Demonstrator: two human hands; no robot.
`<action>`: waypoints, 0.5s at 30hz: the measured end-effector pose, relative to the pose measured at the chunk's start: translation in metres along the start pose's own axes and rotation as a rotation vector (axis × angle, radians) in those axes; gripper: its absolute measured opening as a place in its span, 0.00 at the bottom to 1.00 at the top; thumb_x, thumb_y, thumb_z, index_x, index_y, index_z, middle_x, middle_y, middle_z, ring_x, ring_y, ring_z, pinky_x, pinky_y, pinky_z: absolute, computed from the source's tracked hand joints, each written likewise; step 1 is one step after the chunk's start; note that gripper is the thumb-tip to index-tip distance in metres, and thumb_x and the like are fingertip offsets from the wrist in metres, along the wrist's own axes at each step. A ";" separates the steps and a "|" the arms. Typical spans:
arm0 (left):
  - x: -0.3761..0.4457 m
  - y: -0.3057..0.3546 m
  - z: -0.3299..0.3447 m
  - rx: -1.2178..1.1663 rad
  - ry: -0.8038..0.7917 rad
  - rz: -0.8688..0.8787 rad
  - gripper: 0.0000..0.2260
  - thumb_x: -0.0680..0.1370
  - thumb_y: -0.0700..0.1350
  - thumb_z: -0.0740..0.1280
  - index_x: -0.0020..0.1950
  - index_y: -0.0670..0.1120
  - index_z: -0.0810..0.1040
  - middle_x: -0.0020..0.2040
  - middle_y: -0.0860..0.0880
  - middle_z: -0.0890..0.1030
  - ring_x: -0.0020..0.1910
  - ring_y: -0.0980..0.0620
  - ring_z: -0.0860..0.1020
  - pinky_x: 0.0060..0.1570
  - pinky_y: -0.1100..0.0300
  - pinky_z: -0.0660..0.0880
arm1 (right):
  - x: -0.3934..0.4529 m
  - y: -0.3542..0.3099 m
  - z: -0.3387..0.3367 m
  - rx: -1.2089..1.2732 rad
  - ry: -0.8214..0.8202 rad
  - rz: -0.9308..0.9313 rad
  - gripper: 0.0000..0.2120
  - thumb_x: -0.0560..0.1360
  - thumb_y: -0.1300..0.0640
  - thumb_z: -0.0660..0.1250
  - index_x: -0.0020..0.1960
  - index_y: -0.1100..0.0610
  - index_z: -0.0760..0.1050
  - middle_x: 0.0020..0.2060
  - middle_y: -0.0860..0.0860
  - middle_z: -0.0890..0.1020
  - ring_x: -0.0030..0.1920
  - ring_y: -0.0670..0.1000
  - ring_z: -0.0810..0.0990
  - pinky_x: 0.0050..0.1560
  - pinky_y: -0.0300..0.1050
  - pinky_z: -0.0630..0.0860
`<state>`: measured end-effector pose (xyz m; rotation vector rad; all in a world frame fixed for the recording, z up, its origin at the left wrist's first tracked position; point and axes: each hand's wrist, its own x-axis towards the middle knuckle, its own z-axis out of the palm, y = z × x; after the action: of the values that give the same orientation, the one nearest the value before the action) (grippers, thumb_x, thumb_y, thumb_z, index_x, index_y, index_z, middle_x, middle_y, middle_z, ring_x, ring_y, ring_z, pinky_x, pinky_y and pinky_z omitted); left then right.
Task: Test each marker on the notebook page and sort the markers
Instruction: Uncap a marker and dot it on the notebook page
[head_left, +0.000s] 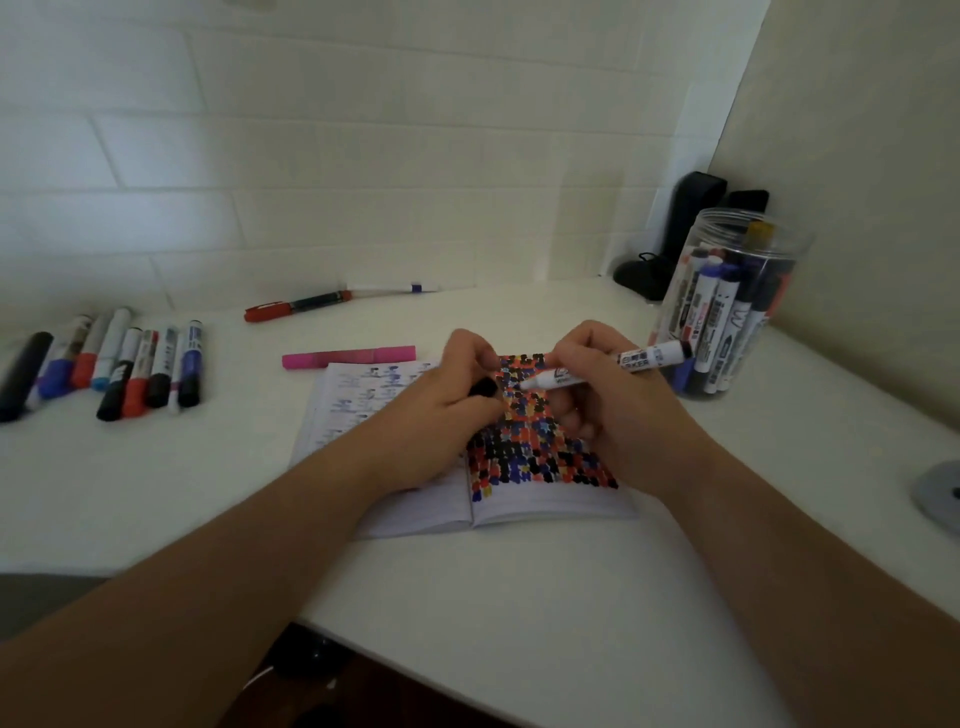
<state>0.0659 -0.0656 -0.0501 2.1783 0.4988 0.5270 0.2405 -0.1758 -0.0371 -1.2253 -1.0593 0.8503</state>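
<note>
An open notebook (519, 499) lies on the white desk, its right page covered with black, red and blue marker dabs. My right hand (597, 395) grips a white whiteboard marker (644, 361) held sideways above the page, its uncapped end pointing left. My left hand (441, 400) holds the marker's black cap (483, 388) just left of that end. A row of several sorted markers (114, 364) lies at the far left. A clear plastic jar (727, 306) with several more markers stands at the right.
A pink highlighter (348, 357) lies just behind the notebook. A red-capped pen (296, 305) and a white pen (395, 289) rest by the tiled wall. Dark objects (685, 228) sit in the back corner. A grey disc (940, 493) is at the right edge.
</note>
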 end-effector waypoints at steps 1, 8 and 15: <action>0.001 -0.003 -0.003 0.027 0.003 -0.024 0.09 0.84 0.44 0.61 0.58 0.55 0.63 0.51 0.44 0.80 0.48 0.45 0.79 0.54 0.37 0.76 | -0.001 -0.002 -0.002 0.034 0.008 0.004 0.11 0.85 0.57 0.62 0.44 0.55 0.75 0.32 0.55 0.75 0.30 0.50 0.70 0.27 0.41 0.66; -0.003 -0.015 -0.016 0.343 -0.102 0.025 0.08 0.83 0.49 0.65 0.60 0.60 0.70 0.48 0.58 0.78 0.45 0.61 0.76 0.47 0.59 0.75 | -0.013 -0.009 0.003 -0.008 -0.169 0.038 0.10 0.79 0.65 0.69 0.40 0.59 0.73 0.27 0.53 0.71 0.25 0.49 0.64 0.24 0.39 0.62; -0.007 -0.017 -0.019 0.160 -0.084 0.059 0.19 0.75 0.44 0.77 0.60 0.56 0.73 0.44 0.59 0.78 0.41 0.57 0.76 0.41 0.61 0.75 | -0.020 -0.002 0.016 -0.434 -0.180 0.059 0.10 0.73 0.66 0.75 0.41 0.61 0.73 0.29 0.52 0.76 0.30 0.49 0.73 0.30 0.43 0.71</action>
<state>0.0475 -0.0479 -0.0539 2.3633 0.4459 0.4375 0.2188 -0.1900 -0.0382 -1.5679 -1.4089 0.8109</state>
